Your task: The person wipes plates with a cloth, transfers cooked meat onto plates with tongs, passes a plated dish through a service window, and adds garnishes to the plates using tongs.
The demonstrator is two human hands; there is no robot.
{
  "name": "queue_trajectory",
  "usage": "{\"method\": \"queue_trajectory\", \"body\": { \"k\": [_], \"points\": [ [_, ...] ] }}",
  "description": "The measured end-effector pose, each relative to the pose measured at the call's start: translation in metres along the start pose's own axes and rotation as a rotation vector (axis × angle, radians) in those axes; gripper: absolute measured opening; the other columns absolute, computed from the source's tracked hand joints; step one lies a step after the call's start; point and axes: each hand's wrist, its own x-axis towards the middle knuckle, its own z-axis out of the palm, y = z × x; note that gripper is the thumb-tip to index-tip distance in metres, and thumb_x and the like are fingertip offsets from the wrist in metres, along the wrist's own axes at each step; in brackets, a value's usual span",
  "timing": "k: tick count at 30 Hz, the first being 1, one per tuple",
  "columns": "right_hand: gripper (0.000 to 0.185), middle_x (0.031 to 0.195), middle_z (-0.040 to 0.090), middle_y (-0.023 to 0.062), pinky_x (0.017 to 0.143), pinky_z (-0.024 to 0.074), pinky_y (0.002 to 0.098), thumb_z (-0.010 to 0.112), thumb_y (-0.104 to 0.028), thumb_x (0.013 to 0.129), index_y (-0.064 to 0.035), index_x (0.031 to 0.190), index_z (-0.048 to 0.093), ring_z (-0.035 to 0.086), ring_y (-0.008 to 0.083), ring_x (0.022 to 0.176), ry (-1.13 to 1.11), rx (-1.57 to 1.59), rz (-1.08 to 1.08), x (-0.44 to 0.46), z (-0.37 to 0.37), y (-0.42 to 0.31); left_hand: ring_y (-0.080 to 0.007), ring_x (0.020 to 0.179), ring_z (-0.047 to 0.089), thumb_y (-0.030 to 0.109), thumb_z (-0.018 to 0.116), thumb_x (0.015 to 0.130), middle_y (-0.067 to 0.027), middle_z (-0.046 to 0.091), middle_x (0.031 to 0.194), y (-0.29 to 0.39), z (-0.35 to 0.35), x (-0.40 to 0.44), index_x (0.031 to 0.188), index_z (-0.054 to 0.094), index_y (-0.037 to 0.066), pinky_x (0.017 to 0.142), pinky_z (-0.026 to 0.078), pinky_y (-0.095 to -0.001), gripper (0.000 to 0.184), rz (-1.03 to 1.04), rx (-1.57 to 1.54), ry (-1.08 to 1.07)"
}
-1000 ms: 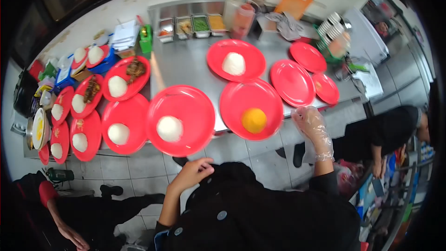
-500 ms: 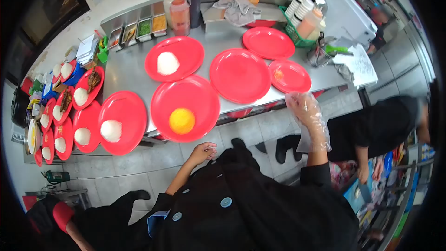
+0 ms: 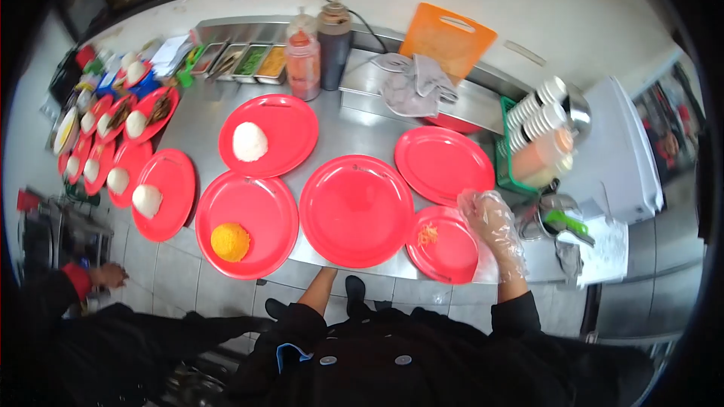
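My right hand (image 3: 494,222), in a clear plastic glove, is at the right rim of a small red plate (image 3: 452,260) with orange shreds (image 3: 427,234) on it. Its fingers are loosely bent, with nothing visible in them; whether they touch the rim I cannot tell. My left forearm (image 3: 320,290) reaches to the counter's front edge, where the hand is hidden. Near it lie a bare round red plate (image 3: 358,211) and another red plate (image 3: 256,207) with a yellow rice mound (image 3: 230,242). Behind them, an oval red plate (image 3: 445,166) lies bare.
Left along the steel counter (image 3: 200,124) are several red plates with white rice, some with brown food. Sauce bottles (image 3: 304,68), topping trays (image 3: 255,60), a grey cloth (image 3: 415,87) and a green basket (image 3: 507,151) with cups stand behind. A person's hand (image 3: 111,275) is at left.
The view has shifted, and the counter fills more of it. My left hand has gone out of sight at the counter edge. My right hand has moved farther up along the small plate's right side.
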Motion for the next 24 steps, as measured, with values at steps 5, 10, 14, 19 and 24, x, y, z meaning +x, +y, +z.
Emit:
{"method": "queue_trajectory", "body": {
  "k": [5, 10, 14, 19, 24],
  "points": [
    [0.044, 0.098, 0.063, 0.0193, 0.083, 0.045, 0.0412, 0.061, -0.04, 0.08, -0.0022, 0.101, 0.063, 0.059, 0.0337, 0.095, 0.227, 0.219, -0.219, 0.14, 0.025, -0.016, -0.0187, 0.086, 0.06, 0.025, 0.054, 0.089, -0.0087, 0.06, 0.103, 0.004, 0.001, -0.003, 0.118, 0.047, 0.008, 0.068, 0.051, -0.033, 0.035, -0.156, -0.225, 0.02],
    [0.072, 0.109, 0.059, 0.0241, 0.09, 0.042, 0.0411, 0.065, -0.048, 0.073, -0.0014, 0.125, 0.048, 0.054, 0.0375, 0.106, 0.342, 0.153, -0.331, 0.266, 0.052, -0.039, -0.0171, 0.085, 0.06, 0.026, 0.054, 0.089, -0.0075, 0.06, 0.103, 0.015, -0.019, -0.038, 0.118, 0.046, 0.01, 0.067, 0.05, -0.0326, 0.034, -0.281, -0.441, 0.037],
    [0.069, 0.107, 0.06, 0.023, 0.091, 0.0397, 0.0426, 0.067, -0.042, 0.072, -0.002, 0.125, 0.048, 0.053, 0.0387, 0.106, 0.381, 0.097, -0.359, 0.299, 0.094, -0.026, -0.0158, 0.084, 0.06, 0.027, 0.054, 0.089, -0.0065, 0.06, 0.104, 0.028, -0.033, -0.083, 0.118, 0.046, 0.011, 0.067, 0.05, -0.0323, 0.034, -0.324, -0.547, 0.103],
    [0.056, 0.104, 0.06, 0.0229, 0.091, 0.0388, 0.0432, 0.066, -0.029, 0.073, -0.0009, 0.12, 0.053, 0.054, 0.037, 0.102, 0.264, -0.016, -0.432, 0.3, 0.091, -0.023, -0.01, 0.086, 0.052, 0.034, 0.053, 0.091, -0.0013, 0.054, 0.091, 0.056, -0.077, -0.122, 0.102, 0.045, 0.01, 0.076, 0.044, -0.0276, 0.028, 0.064, -0.581, 0.617],
    [0.05, 0.106, 0.059, 0.0233, 0.091, 0.0387, 0.0437, 0.063, -0.019, 0.072, 0.0011, 0.117, 0.055, 0.055, 0.0377, 0.1, 0.209, 0.619, -0.577, 0.28, 0.091, -0.035, -0.0156, 0.092, 0.052, 0.035, 0.045, 0.095, -0.0064, 0.058, 0.099, 0.042, -0.174, -0.165, 0.102, 0.054, 0.002, 0.085, 0.04, -0.0308, 0.035, 0.106, -0.183, 1.008]
  ]
}}
